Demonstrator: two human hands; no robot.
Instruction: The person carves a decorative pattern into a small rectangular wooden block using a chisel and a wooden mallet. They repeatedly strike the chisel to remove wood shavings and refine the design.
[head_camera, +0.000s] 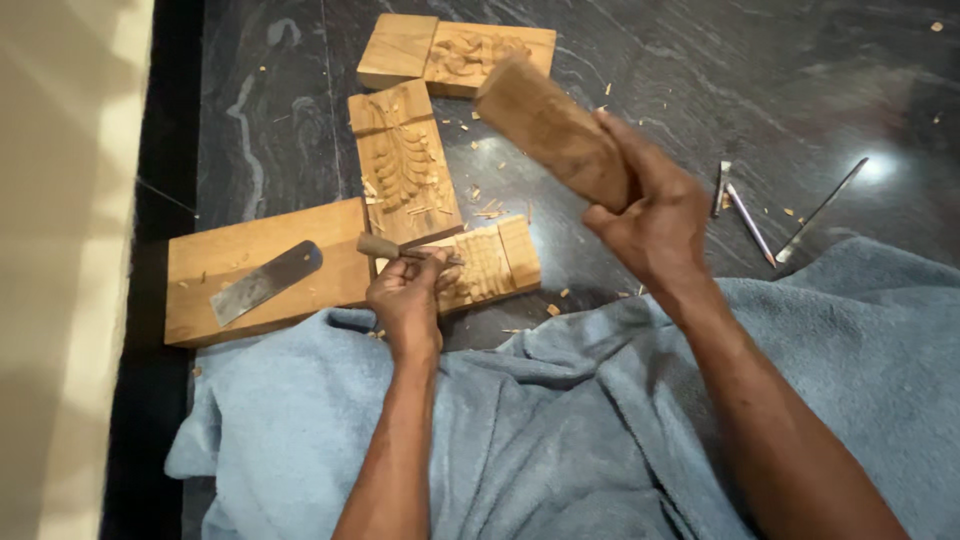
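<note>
While a blue blanket covers the lap, the left hand wraps its fingers tightly around a chisel, its tip on a small carved wood block on the dark stone floor. The right hand, fingers closed, holds a wooden mallet raised above. A flat blade lies on a plain board; farther off are a carved panel and loose metal tools.

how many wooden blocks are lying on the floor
4: a plain block under a flat blade at left, a carved block at centre, a paired block at top, one by the left hand.
</note>
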